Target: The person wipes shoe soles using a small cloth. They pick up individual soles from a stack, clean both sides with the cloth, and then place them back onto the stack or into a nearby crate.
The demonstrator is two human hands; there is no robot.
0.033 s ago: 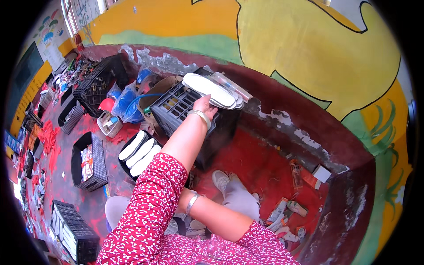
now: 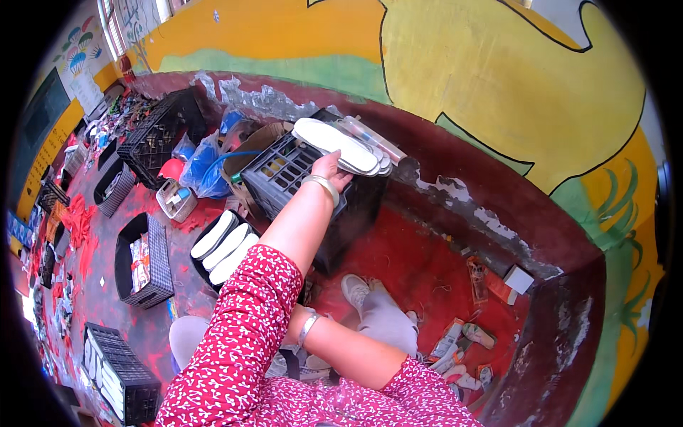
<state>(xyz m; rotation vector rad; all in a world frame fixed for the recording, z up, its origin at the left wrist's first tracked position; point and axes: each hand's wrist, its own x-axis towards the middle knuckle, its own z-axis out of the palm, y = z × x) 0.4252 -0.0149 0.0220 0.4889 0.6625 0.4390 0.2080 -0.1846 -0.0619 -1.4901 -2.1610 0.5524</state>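
Note:
My left arm reaches forward, and my left hand (image 2: 329, 171) is closed on the near end of a stack of white shoe insoles (image 2: 340, 145). The stack lies on top of an upturned black plastic crate (image 2: 284, 167) by the wall. My right forearm crosses beneath the left one. Of my right hand (image 2: 296, 324) only the wrist side shows; the fingers are hidden behind my left sleeve. Left of my left arm, more white insoles (image 2: 226, 249) lie side by side in a dark basket.
A grey woven basket (image 2: 162, 274) with packets stands to the left, and a black crate (image 2: 135, 381) of white pieces at lower left. Blue plastic bags (image 2: 205, 167) lie behind. Sandals (image 2: 478, 334) and shoes are on the red floor at right, below the painted wall (image 2: 498, 107).

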